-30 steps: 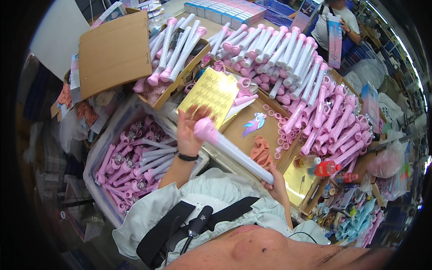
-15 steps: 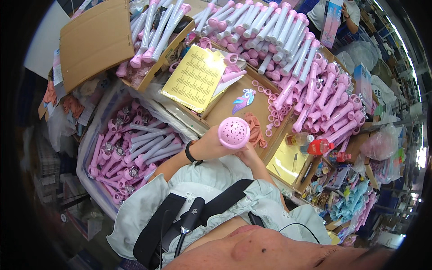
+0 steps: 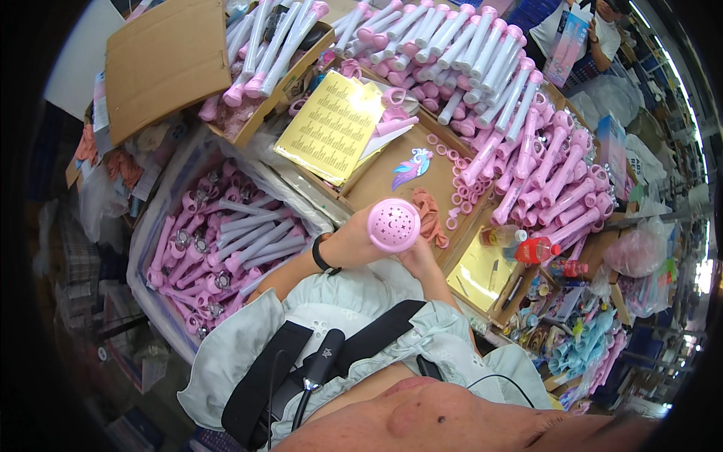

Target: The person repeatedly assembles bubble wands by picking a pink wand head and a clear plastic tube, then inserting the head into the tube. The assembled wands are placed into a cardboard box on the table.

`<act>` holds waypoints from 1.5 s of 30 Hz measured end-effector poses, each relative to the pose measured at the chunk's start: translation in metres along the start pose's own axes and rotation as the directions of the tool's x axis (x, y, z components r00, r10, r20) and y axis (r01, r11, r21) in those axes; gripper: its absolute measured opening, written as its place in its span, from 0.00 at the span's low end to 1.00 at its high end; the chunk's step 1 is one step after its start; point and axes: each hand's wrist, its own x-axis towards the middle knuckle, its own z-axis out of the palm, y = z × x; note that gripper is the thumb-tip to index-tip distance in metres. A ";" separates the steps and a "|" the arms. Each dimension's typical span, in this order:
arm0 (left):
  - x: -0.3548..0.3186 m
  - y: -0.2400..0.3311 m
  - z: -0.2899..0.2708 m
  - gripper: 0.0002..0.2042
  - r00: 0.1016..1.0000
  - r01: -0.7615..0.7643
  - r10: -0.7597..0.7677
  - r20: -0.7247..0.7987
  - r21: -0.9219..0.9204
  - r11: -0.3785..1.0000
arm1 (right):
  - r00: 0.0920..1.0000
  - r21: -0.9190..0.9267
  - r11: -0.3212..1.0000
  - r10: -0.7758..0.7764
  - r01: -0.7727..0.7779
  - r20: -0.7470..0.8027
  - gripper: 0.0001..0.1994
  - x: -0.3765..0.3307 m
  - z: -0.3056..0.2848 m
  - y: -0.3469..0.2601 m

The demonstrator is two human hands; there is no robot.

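A pink toy wand with a round perforated head point(image 3: 393, 224) stands upright close to my chest, its head facing the camera. My left hand point(image 3: 352, 242), with a black wristband, grips it just below the head. My right hand point(image 3: 419, 261) holds it lower down on the right side. Behind them lies a brown cardboard work surface point(image 3: 384, 173) with a blue and purple butterfly sticker point(image 3: 411, 166), loose pink rings point(image 3: 456, 160) and a yellow sticker sheet point(image 3: 331, 124).
A clear bin of pink and white wands point(image 3: 218, 241) stands at my left. More wands are piled at the back and right point(image 3: 520, 143). An open cardboard box point(image 3: 162, 64) is at far left. Bottles point(image 3: 527, 248) and clutter sit at right. Another person point(image 3: 584, 26) sits at far right.
A second ago my left hand was raised flat over the table with the wand lying slanted; since then the wand has been turned upright and drawn in toward my chest with both hands.
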 end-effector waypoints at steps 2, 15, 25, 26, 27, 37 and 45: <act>0.000 0.001 0.000 0.27 1.000 -0.008 0.008 0.005 0.021 1.000 | 1.000 0.016 1.000 0.001 -0.001 -0.014 0.17 0.000 -0.004 0.001; 0.013 0.012 -0.039 0.22 0.836 -0.219 -0.042 -0.548 -0.402 0.889 | 0.967 0.063 0.976 -0.215 0.208 0.139 0.22 -0.022 -0.029 -0.011; 0.010 0.004 -0.044 0.20 0.908 -0.179 -0.033 -0.418 -0.458 0.871 | 0.951 -0.023 0.952 -0.307 0.306 -0.030 0.26 -0.053 -0.020 -0.032; 0.011 0.004 -0.044 0.19 0.911 -0.177 -0.023 -0.411 -0.441 0.880 | 0.962 0.003 0.962 -0.272 0.272 -0.038 0.26 -0.054 -0.019 -0.034; 0.011 0.004 -0.044 0.19 0.919 -0.183 -0.015 -0.395 -0.459 0.870 | 0.969 0.039 0.968 -0.246 0.246 -0.014 0.27 -0.055 -0.017 -0.035; 0.009 0.015 -0.041 0.21 0.944 -0.177 -0.034 -0.328 -0.590 0.787 | 0.988 -0.111 0.994 -0.019 0.003 -0.152 0.27 -0.056 0.012 -0.036; 0.009 0.009 -0.047 0.22 0.899 -0.113 -0.080 -0.430 -0.405 0.907 | 0.973 -0.092 0.970 -0.222 0.227 0.060 0.18 -0.055 0.013 -0.036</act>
